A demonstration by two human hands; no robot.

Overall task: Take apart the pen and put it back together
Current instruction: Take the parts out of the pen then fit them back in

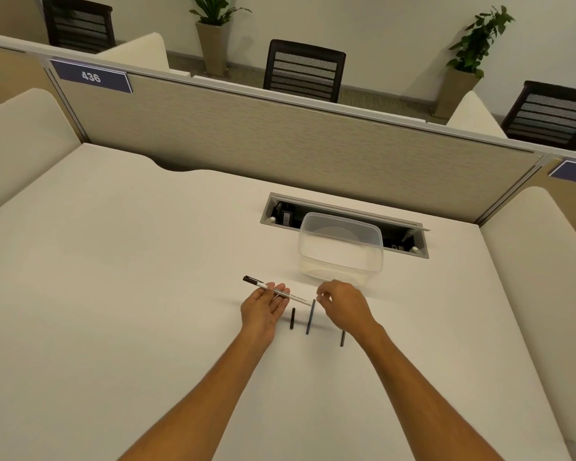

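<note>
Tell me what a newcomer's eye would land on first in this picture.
First, the two bare arms reaching to the middle of the white desk, where the left hand lies palm up with a white pen barrel across its fingers and the right hand curls beside the barrel's end. Just in front of the hands, three dark pen parts lie apart on the desk. Beyond them stands a clear plastic box.

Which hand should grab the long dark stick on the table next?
Probably the right hand: its fingers hover just above the top end of the long dark stick. The left hand lies palm up with the white pen barrel across it, so it's busy.
</note>
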